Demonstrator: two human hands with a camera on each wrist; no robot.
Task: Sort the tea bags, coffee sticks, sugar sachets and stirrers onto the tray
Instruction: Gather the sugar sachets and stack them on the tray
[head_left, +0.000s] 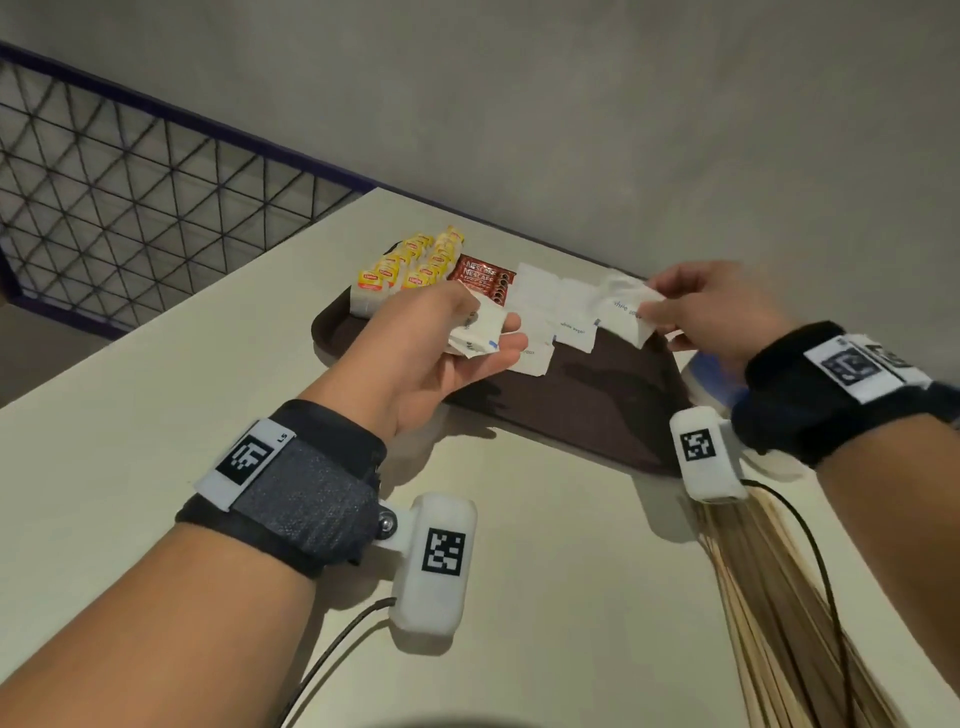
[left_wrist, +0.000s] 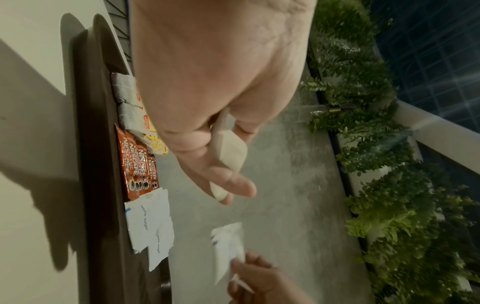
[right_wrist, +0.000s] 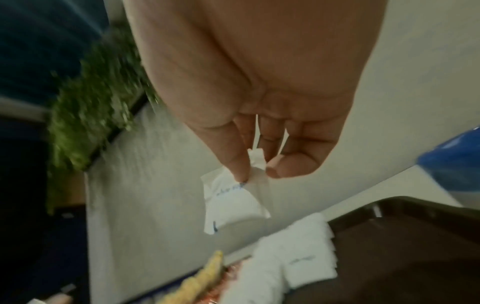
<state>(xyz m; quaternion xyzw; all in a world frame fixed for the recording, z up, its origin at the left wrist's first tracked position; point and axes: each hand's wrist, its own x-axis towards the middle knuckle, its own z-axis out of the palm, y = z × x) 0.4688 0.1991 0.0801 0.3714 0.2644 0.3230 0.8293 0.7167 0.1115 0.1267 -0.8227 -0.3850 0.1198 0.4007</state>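
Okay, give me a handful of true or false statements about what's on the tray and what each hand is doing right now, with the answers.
1. The right hand pinches a white sugar sachet above the tray. True.
2. The left hand holds nothing. False: it holds a small bunch of sugar sachets.
3. The yellow tea bags sit at the tray's far left, with the red coffee sticks next to them. True.
4. The wooden stirrers are already on the tray. False: they lie on the table, near the right arm.
5. The coffee sticks lie between the tea bags and the sugar sachets laid on the tray. True.
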